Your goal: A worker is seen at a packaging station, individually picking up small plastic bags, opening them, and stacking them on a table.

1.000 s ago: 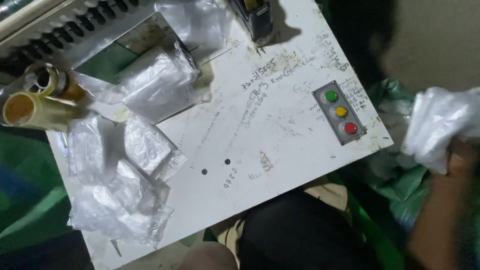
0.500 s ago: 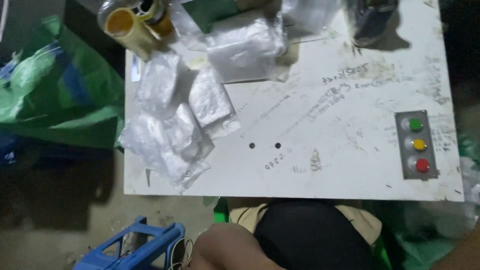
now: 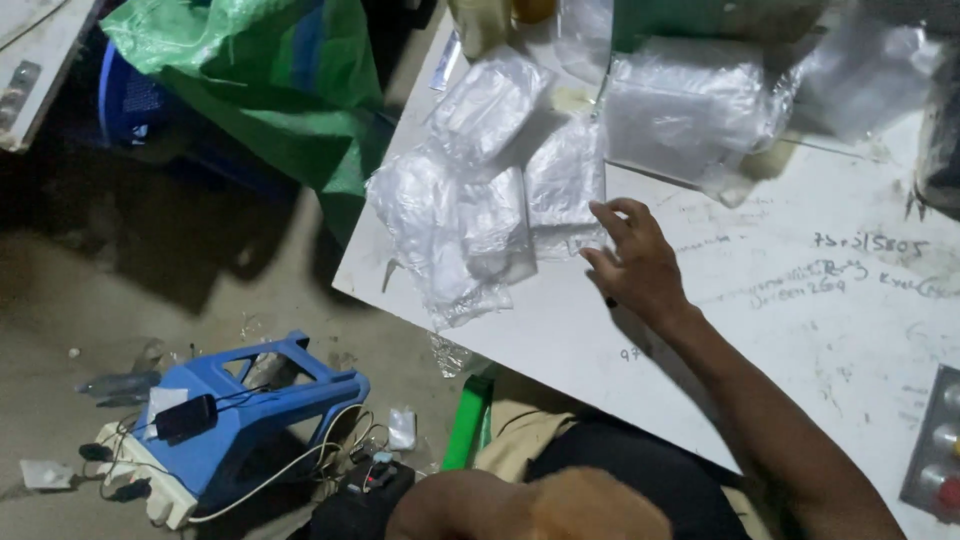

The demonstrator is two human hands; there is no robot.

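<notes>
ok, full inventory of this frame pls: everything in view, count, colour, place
table: 1, white, scribbled on, right half of view
clear plastic packets: a heap, count unclear, see-through white, table's near-left corner
larger plastic bag: 1, clear, top centre of table
button panel: 1, grey with coloured buttons, table's right edge, partly cut off
green sack: 1, green, on the floor at top left
blue stool: 1, blue, tipped over on the floor, lower left
cables and adapter: several, black and white, on and around the stool
hand: 1, reaching from the right, fingers at the edge of the packet heap; which hand it is cannot be told
knee: 1, bottom centre
</notes>
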